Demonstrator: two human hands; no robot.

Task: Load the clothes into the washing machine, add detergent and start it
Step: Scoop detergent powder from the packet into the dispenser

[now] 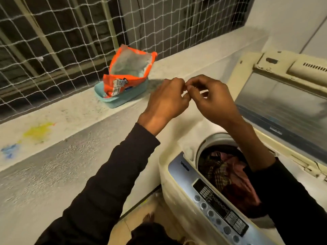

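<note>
Two rows of buttons run along the grey control panel of the washing machine nearest the camera; its small brand mark is too blurred to read. Clothes already fill the drum, lid propped open, so loading looks done. Above, left hand and right hand meet fingertip to fingertip, each grip curled; whether they pinch anything I cannot tell. Farther off, the orange detergent packet stands open in a blue tub on the ledge, within reach; its label is illegible.
</note>
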